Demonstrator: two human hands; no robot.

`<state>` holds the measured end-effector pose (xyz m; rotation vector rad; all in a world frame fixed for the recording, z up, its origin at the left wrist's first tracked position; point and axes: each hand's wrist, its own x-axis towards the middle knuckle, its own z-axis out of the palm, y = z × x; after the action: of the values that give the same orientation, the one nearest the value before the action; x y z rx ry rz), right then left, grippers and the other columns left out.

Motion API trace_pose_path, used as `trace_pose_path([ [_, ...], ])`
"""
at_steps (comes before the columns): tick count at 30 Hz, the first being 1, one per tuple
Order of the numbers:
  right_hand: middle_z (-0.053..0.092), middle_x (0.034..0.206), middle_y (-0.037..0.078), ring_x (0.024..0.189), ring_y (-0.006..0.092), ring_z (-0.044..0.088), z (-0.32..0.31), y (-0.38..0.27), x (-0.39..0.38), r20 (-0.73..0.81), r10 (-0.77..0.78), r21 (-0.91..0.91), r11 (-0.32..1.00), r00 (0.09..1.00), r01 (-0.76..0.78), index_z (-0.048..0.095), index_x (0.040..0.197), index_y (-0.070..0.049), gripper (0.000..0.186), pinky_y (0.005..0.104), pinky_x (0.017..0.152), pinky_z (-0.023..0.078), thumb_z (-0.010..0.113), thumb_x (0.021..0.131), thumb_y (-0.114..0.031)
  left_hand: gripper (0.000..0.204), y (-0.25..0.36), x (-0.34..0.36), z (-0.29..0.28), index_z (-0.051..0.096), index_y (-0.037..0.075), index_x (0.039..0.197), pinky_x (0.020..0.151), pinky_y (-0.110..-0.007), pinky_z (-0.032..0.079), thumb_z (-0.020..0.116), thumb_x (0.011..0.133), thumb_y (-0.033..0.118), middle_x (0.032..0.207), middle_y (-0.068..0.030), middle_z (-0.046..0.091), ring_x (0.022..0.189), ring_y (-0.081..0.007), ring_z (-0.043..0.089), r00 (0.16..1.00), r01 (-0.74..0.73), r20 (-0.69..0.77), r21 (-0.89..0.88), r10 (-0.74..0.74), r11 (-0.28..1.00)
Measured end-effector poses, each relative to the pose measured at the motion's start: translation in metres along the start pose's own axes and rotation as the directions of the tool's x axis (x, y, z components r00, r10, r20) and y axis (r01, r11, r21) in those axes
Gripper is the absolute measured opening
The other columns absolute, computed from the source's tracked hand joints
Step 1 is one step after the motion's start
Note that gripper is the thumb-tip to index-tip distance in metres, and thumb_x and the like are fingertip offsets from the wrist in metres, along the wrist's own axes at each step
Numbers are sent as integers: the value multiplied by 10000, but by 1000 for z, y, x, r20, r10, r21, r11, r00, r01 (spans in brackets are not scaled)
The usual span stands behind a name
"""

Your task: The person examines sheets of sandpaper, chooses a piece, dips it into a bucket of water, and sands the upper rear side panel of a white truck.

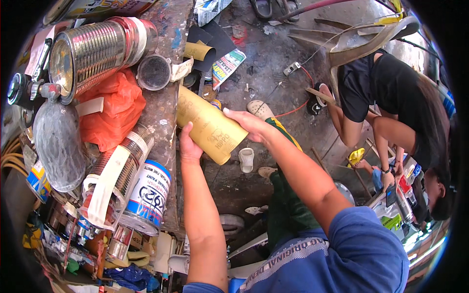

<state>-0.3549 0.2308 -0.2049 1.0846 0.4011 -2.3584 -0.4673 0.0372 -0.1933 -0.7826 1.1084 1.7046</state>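
Holding yellow paper (211,124), left hand (190,146) at eight o'clock, right hand (251,126) at three: curled already, I judge, not folded.

Soft, bright light reaches your left hand (190,145), right hand (251,126) and the rolled yellow sheet (207,124), all fairly sharp. Highlights streak the ribbed can (93,54); the floor (222,195) below lies shadowed. White glare shows lower right; fisheye edges bend into black.
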Motion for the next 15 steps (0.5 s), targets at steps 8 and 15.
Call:
trace_pose_path([
  [8,668,1014,70,929,135,628,-16,-21,17,-16,-248,-410,885,969,220,603,1132,-1,422,302,822,509,771,831,-244,791,-17,-4,-23,395,15,1448,1123,-495,364,660,891,509,1448,-151,486,1316,-328,466,986,-136,98,-2,136,991],
  [15,685,981,78,909,160,636,7,-51,56,154,-240,-466,837,958,285,625,1095,-5,440,308,803,508,823,783,-244,876,-15,-1,-35,370,33,1468,1094,-491,402,640,862,604,1457,-139,477,1305,-327,477,950,-248,119,-267,287,931],
])
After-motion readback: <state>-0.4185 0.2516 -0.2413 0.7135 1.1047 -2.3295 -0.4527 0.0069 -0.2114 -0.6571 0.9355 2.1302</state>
